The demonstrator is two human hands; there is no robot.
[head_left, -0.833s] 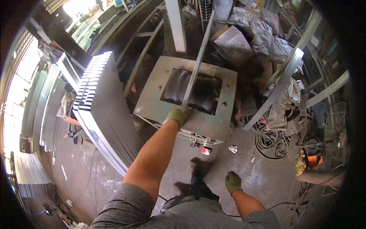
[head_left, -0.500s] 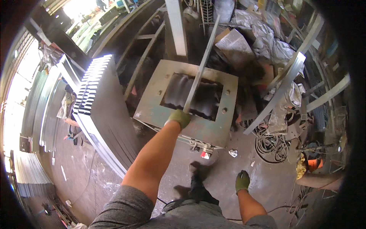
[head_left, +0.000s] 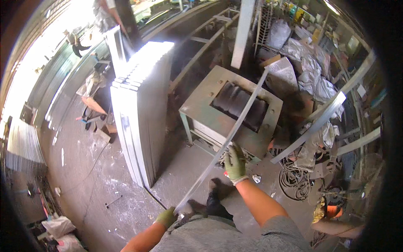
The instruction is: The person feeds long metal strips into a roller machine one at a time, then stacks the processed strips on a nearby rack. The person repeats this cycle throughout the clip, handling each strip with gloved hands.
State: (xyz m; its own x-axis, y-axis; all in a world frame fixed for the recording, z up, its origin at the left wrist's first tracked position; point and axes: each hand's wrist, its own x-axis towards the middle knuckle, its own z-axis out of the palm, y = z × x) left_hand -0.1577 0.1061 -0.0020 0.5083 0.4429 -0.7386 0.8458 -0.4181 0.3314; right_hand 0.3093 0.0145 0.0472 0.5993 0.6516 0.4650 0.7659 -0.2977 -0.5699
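Note:
A long, narrow grey metal strip (head_left: 201, 178) slants from near my body up across the machine. My left hand (head_left: 166, 217), in a green glove, is closed around its near end, close to my waist. My right hand (head_left: 236, 164), gloved as well, is beside the middle of the strip with fingers stretched forward; whether it touches the metal I cannot tell. The strip's far part passes over a low, worn metal machine (head_left: 204, 90) whose top has a rectangular opening. Dark, ridged rollers (head_left: 235, 103) show inside that opening.
Left of the machine a tall stack of shiny metal profiles (head_left: 140, 113) stands on the floor. Another metal bar (head_left: 310, 128) leans at the right, above a coiled cable (head_left: 294, 180). Crumpled sacks (head_left: 308, 69) lie behind. At the far left is a person (head_left: 75, 42).
My left hand has drawn the strip back from the machine toward my waist. My right hand has risen from my side to the strip's middle. The view has turned left.

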